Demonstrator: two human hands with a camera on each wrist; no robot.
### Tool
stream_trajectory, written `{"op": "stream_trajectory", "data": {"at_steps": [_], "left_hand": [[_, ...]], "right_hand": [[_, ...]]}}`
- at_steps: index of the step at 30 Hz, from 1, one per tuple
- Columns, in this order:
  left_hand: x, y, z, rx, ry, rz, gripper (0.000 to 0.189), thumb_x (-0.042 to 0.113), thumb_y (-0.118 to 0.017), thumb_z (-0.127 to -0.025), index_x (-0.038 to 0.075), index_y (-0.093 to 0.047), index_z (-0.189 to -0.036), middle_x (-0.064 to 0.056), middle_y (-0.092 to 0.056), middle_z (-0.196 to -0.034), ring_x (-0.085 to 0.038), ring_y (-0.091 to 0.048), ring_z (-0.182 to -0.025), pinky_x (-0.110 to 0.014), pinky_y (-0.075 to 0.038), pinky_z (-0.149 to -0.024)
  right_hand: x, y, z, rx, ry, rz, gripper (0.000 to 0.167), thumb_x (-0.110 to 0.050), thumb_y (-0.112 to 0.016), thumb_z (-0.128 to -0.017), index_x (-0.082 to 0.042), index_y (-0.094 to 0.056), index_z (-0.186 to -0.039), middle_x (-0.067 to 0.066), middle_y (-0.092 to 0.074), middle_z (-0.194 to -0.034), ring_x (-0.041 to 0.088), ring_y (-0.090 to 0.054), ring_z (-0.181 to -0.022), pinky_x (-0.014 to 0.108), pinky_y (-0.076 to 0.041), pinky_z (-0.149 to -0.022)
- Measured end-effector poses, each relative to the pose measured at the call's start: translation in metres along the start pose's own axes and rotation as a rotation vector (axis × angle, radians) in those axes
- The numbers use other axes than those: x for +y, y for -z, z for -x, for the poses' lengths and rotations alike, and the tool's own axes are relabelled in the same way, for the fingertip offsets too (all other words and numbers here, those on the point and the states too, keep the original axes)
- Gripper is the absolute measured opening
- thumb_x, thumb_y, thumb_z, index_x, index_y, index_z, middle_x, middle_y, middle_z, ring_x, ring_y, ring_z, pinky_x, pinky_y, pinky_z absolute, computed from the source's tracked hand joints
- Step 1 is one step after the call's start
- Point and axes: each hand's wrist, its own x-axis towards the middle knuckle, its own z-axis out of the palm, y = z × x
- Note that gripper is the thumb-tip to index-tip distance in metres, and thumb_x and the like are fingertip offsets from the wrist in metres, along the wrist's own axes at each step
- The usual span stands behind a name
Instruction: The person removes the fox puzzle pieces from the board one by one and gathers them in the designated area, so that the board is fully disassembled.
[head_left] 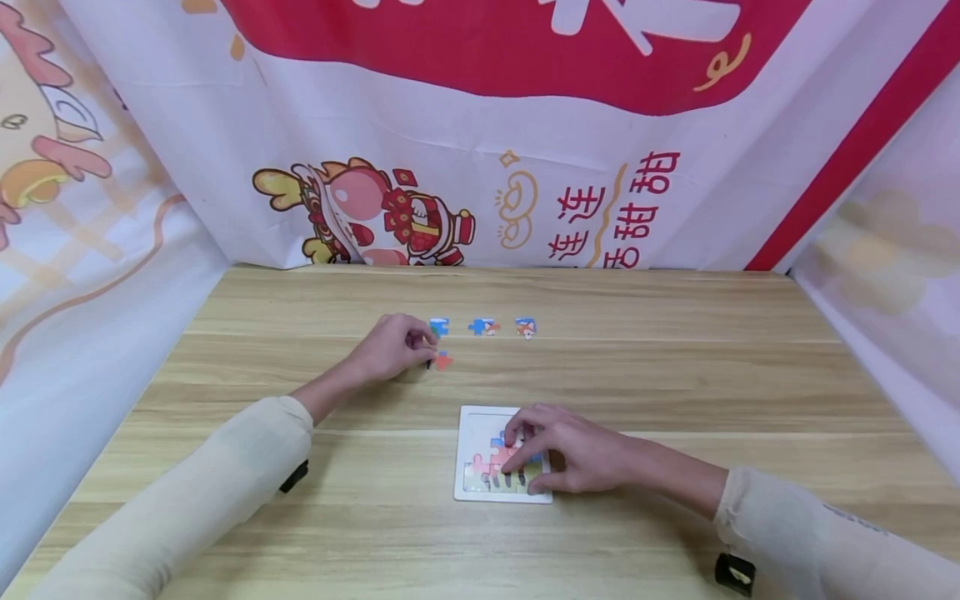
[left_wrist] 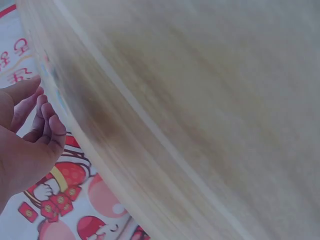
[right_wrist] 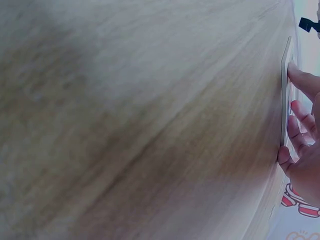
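A white puzzle tray (head_left: 459, 454) lies on the table, partly filled with joined pink, blue and yellow-green pieces. My right hand (head_left: 573, 450) spreads over its right side, fingertips on the pieces and thumb by the lower right edge, covering part of the picture. In the right wrist view that hand (right_wrist: 305, 130) meets the tray's thin edge. Farther back, my left hand (head_left: 393, 346) has bent fingers, thumb and forefinger apart, beside a red puzzle piece (head_left: 443, 360) and a blue-green piece (head_left: 440, 326). No piece shows between the left fingers (left_wrist: 56, 131).
Two more loose pieces lie in the back row: a blue and orange one (head_left: 484, 327) and one with a fox-like face (head_left: 527, 328). A printed cloth (head_left: 420, 125) hangs behind the wooden table (head_left: 637, 367), with more cloth at both sides.
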Motion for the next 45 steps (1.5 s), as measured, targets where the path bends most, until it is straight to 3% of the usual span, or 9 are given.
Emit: {"op": "stream_trajectory", "data": {"at_steps": [9, 16, 21, 33, 45], "left_hand": [[0.028, -0.014, 0.013, -0.058, -0.149, 0.013, 0.008, 0.004, -0.076, -0.093, -0.001, -0.077, -0.099, -0.003, -0.064, -0.081, -0.016, -0.055, -0.074, -0.027, -0.048, -0.068], [0.044, -0.028, 0.026, -0.123, -0.216, 0.016, 0.009, 0.003, -0.076, -0.091, 0.001, -0.076, -0.1, 0.001, -0.064, -0.08, -0.012, -0.055, -0.074, -0.028, -0.051, -0.07], [0.05, -0.042, 0.028, -0.19, -0.272, 0.019, 0.007, 0.003, -0.077, -0.09, 0.003, -0.076, -0.097, 0.003, -0.063, -0.078, -0.008, -0.055, -0.072, -0.024, -0.051, -0.068], [0.064, -0.055, 0.039, -0.37, -0.246, 0.077, 0.018, 0.001, -0.081, -0.086, 0.0, -0.077, -0.103, 0.004, -0.063, -0.076, -0.006, -0.055, -0.07, -0.021, -0.049, -0.066], [0.067, -0.062, 0.043, -0.38, -0.246, 0.001, 0.036, 0.009, -0.086, -0.083, 0.002, -0.077, -0.117, 0.005, -0.061, -0.08, -0.008, -0.05, -0.071, -0.022, -0.044, -0.065]], "right_hand": [[-0.005, 0.005, 0.002, -0.013, 0.0, 0.065, 0.028, -0.029, -0.081, -0.093, -0.028, -0.078, -0.12, -0.004, -0.059, -0.131, 0.011, -0.051, -0.116, 0.035, -0.046, -0.103], [-0.01, 0.004, 0.008, 0.039, 0.082, 0.223, 0.028, -0.029, -0.081, -0.091, -0.026, -0.079, -0.119, 0.0, -0.062, -0.129, 0.016, -0.055, -0.118, 0.04, -0.048, -0.104], [-0.009, 0.002, 0.013, 0.075, 0.113, 0.27, 0.031, -0.033, -0.081, -0.091, -0.027, -0.078, -0.121, -0.001, -0.062, -0.128, 0.017, -0.055, -0.119, 0.043, -0.048, -0.105], [-0.006, -0.002, 0.025, 0.083, 0.142, 0.283, 0.043, -0.048, -0.078, -0.087, -0.029, -0.075, -0.126, -0.002, -0.061, -0.133, 0.016, -0.051, -0.118, 0.047, -0.047, -0.103], [-0.002, -0.004, 0.027, 0.083, 0.136, 0.267, 0.045, -0.048, -0.077, -0.089, -0.029, -0.073, -0.129, -0.003, -0.059, -0.135, 0.016, -0.049, -0.121, 0.048, -0.046, -0.102]]}}
